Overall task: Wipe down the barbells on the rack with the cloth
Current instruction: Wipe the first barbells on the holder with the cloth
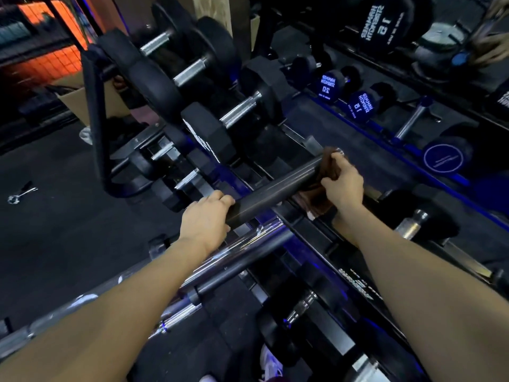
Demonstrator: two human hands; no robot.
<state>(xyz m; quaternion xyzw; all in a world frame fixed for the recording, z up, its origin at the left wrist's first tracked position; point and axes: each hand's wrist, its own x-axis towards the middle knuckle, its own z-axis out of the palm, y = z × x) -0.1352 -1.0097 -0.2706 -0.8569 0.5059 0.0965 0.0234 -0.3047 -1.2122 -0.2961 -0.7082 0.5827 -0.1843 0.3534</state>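
— That rack (pixel 278 216) is crammed, isn't it? Dumbbells (pixel 198 86) run the whole length of it, each on its own cradle, heads outward so the handles face whoever reaches in.

— Which is why the person stands right over it. See the dark bar sleeve (pixel 275 186) lying across the front of the rack, at an angle? That's the bit getting cleaned.

— And the chrome barbell (pixel 234 252) below it, nearer to us?

— Resting lower down, with no hand on it. I'd guess it comes later or is already done; I can't say which.

— Why both hands on one sleeve?

— The left hand (pixel 205 219) wraps the near end, fingers curled over the top, probably to stop it rolling. The right hand (pixel 341 183) does the work at the far end.

— With the cloth (pixel 316 194)?

— Yes, the brown one. It's bunched round the sleeve under that hand, fingers and thumb squeezing it against the metal, a flap hanging below. Gripped tight like that, the rag should rub all round rather than skim the top.
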